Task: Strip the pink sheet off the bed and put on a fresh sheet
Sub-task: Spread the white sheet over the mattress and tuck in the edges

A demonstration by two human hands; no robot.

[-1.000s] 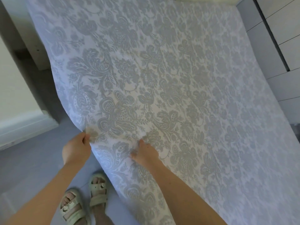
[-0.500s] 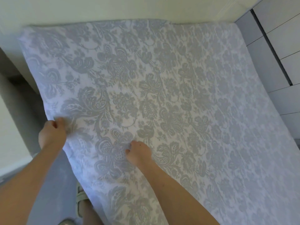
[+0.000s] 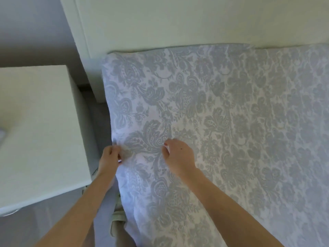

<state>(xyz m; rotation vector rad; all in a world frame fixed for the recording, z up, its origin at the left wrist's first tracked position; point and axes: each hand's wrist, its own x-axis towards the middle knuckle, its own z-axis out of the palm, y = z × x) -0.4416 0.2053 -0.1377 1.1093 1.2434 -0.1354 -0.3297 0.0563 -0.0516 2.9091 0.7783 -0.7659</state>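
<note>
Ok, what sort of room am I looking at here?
Most likely a bedroom: a bed-sized grey floral sheet lies spread flat, its far end against a pale wall, with a white bedside cabinet alongside.

In view are one grey-and-white floral fabric sheet (image 3: 231, 122), two hands (left hand (image 3: 109, 157) at eight o'clock, right hand (image 3: 178, 155) at six) and one white boxy cabinet (image 3: 39, 131) at nine.

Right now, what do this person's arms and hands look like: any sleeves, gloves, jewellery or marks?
The left forearm and right forearm are bare to the frame edge: no sleeves show. The left hand and right hand wear no gloves, and no ring, watch or bracelet is visible. A small dark mole sits on the back of the right hand.
</note>
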